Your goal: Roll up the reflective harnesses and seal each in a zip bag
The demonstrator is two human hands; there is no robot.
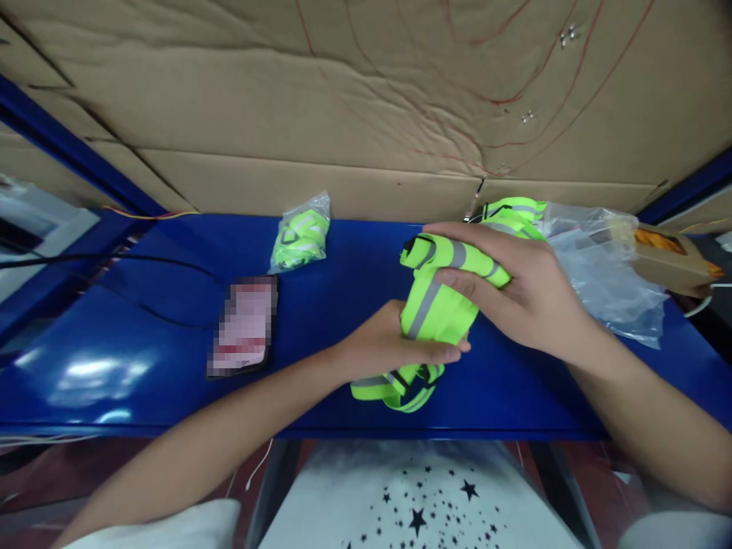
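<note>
A neon yellow-green reflective vest (438, 305) with grey stripes is bunched up over the blue table (142, 358). My left hand (383, 347) grips its lower part, fingers wrapped round the fabric. My right hand (515, 286) lies over the upper roll of the vest with fingers curled onto it. Loose straps of the vest hang near the table's front edge. Another folded vest (515, 213) lies just behind my right hand.
A bagged vest (301, 235) sits at the back centre. Clear plastic bags (600, 267) pile at the right beside a cardboard box (669, 255). A phone-like flat object (245, 326) lies left of centre. Cardboard sheets line the wall behind. A black cable runs across the left.
</note>
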